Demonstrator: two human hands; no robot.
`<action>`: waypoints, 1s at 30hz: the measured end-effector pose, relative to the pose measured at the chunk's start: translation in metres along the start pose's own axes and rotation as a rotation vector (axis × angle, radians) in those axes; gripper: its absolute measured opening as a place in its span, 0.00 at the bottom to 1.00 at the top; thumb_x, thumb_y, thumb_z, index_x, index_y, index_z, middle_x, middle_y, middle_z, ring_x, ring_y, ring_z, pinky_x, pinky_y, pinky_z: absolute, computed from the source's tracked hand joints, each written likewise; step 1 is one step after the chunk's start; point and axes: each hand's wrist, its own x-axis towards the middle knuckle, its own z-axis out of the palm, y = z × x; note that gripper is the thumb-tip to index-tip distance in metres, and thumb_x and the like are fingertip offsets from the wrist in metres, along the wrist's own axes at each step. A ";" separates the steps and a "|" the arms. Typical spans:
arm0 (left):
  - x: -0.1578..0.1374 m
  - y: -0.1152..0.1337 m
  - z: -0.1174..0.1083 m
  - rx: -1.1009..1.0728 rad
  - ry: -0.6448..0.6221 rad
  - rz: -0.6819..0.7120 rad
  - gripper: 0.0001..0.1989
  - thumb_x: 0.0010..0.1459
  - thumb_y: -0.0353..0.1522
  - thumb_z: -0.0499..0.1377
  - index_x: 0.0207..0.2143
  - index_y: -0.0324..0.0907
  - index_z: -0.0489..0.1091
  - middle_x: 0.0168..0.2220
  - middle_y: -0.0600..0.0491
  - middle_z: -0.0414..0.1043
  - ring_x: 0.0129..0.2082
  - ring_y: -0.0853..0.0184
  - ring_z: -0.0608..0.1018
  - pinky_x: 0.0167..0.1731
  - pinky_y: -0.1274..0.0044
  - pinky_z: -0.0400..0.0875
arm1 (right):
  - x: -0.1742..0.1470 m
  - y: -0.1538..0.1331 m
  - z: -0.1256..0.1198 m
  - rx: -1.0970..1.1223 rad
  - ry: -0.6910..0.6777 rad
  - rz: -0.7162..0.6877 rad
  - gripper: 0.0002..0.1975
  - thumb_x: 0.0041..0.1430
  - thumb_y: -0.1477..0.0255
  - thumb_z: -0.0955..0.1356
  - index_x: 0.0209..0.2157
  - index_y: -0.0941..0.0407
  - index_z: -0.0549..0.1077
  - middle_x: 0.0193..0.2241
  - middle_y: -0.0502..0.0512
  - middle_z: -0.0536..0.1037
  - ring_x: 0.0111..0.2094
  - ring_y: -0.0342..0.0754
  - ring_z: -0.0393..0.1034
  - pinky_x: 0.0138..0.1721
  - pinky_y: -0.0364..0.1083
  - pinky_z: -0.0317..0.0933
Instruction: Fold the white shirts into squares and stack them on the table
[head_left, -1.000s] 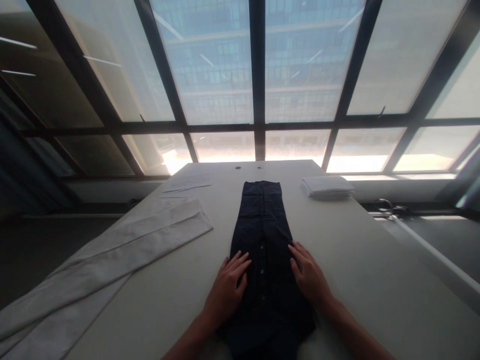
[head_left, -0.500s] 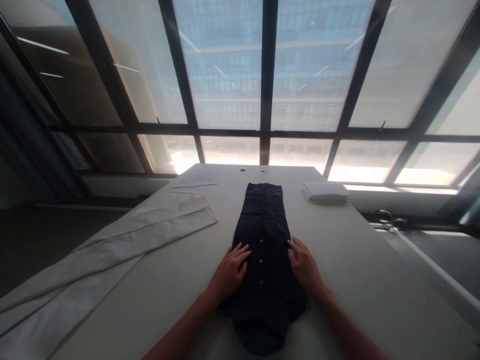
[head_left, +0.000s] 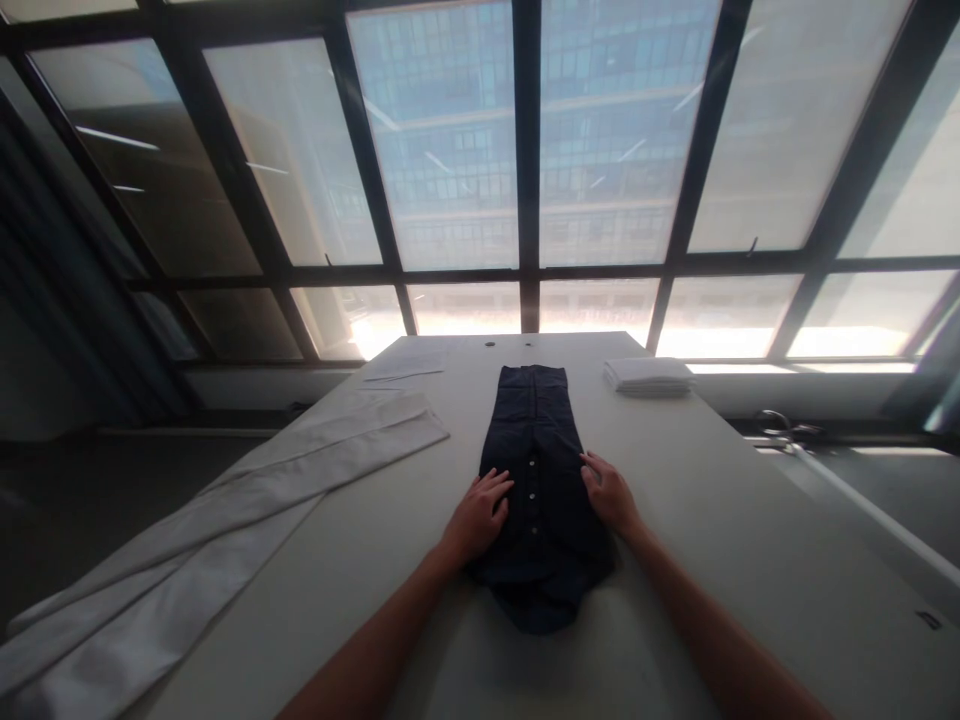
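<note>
A dark navy buttoned shirt (head_left: 536, 420), folded into a long narrow strip, lies flat on the white table (head_left: 390, 560). A row of small light buttons runs down its middle, and its near end is rounded and a little rumpled. On the shirt's left edge rests my left hand (head_left: 477, 515), fingers stretched out over the cloth and pointing away from me. My right hand (head_left: 609, 495) lies along the right edge, its fingers extended and its fingertips touching the fabric. Neither hand grips the cloth.
Long white cloth (head_left: 300, 510) lies in folds along the table's left side, with thin white sheets (head_left: 405, 368) beyond it. A folded white stack (head_left: 649, 376) sits at the far right. Right of the table runs a white pole (head_left: 870, 510). Windows stand behind.
My view has shifted and tilted slightly. The shirt's near end and both hands now appear higher in the picture. Both hands remain at the shirt's edges with fingers extended.
</note>
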 end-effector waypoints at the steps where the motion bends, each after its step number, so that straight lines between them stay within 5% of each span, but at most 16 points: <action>1: 0.000 0.000 0.000 0.004 0.000 0.001 0.21 0.63 0.29 0.53 0.58 0.43 0.71 0.64 0.51 0.64 0.67 0.58 0.61 0.66 0.60 0.54 | 0.000 0.000 -0.001 0.017 0.005 -0.001 0.23 0.64 0.66 0.61 0.54 0.60 0.76 0.58 0.63 0.73 0.60 0.53 0.66 0.63 0.54 0.55; 13: 0.002 0.005 0.000 0.005 -0.005 -0.013 0.21 0.62 0.28 0.53 0.57 0.40 0.71 0.64 0.49 0.64 0.67 0.58 0.61 0.67 0.63 0.53 | 0.001 0.003 -0.015 0.259 0.094 0.070 0.26 0.59 0.63 0.62 0.51 0.63 0.77 0.48 0.65 0.80 0.50 0.58 0.75 0.55 0.55 0.65; 30: 0.004 0.001 0.002 0.034 -0.031 0.028 0.22 0.64 0.30 0.52 0.59 0.40 0.70 0.65 0.52 0.62 0.68 0.60 0.59 0.68 0.65 0.52 | 0.003 0.009 -0.018 0.352 0.137 0.141 0.20 0.54 0.64 0.64 0.42 0.59 0.80 0.44 0.62 0.82 0.48 0.56 0.75 0.54 0.54 0.66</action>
